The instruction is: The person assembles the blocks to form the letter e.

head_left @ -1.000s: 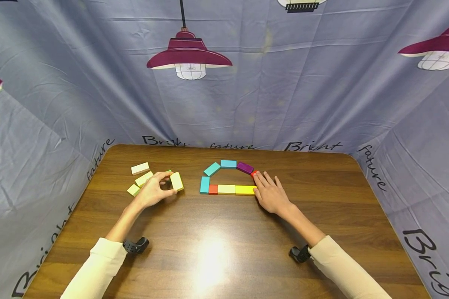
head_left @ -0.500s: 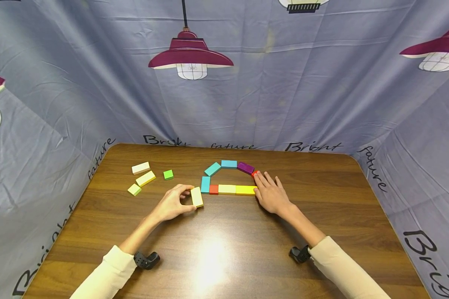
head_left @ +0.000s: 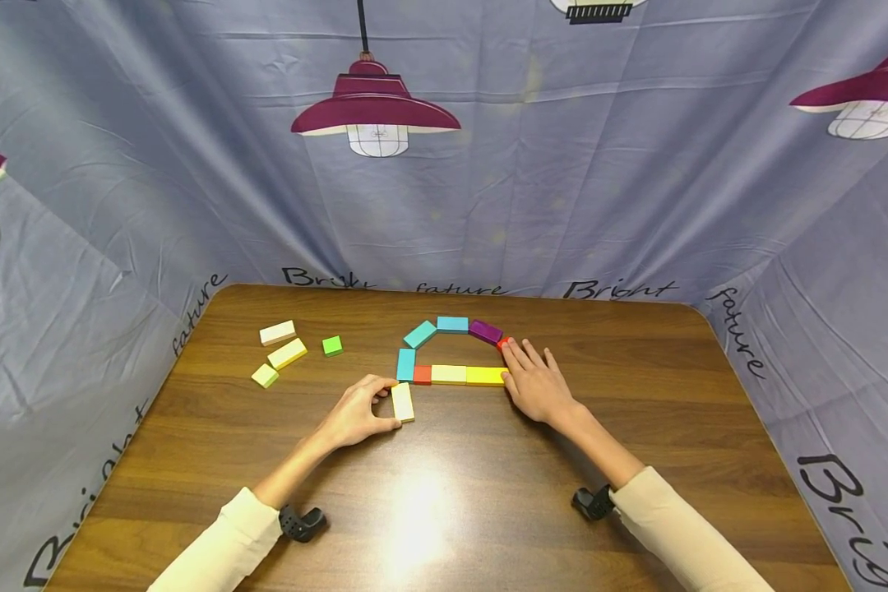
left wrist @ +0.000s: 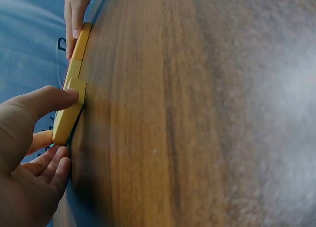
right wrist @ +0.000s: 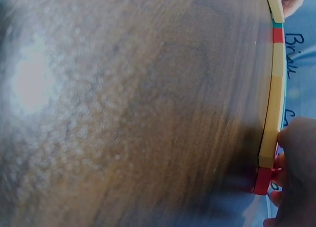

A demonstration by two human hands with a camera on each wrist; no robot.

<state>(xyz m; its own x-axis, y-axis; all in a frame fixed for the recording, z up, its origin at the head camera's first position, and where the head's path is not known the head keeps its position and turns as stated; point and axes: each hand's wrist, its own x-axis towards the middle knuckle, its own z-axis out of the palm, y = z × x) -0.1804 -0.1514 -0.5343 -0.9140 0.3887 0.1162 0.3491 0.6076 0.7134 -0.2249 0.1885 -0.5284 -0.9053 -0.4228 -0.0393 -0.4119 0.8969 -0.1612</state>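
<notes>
My left hand (head_left: 358, 415) pinches a pale yellow block (head_left: 403, 403) between thumb and fingers, just below the lower left corner of a half-ring of blocks. In the left wrist view the thumb lies on that block (left wrist: 69, 111). The half-ring has a blue block (head_left: 406, 365) on its left side, a teal block (head_left: 419, 335), another blue block (head_left: 452, 325) and a purple block (head_left: 485, 331) on top. Its bottom row runs from a red block (head_left: 422, 375) through a cream block (head_left: 448, 375) to a yellow block (head_left: 485, 376). My right hand (head_left: 538, 386) rests with straight fingers over the right end, partly hiding a red block (head_left: 502, 344).
Loose blocks lie at the left of the wooden table (head_left: 488, 510): a white block (head_left: 277, 333), a yellow block (head_left: 287, 353), a pale green block (head_left: 265, 376) and a bright green block (head_left: 332, 346). A printed curtain (head_left: 533, 205) hangs behind the table.
My left hand has carried the pale yellow block rightward and toward me, from beside the loose blocks to below the half-ring, uncovering the bright green block. My right hand has stayed in place.
</notes>
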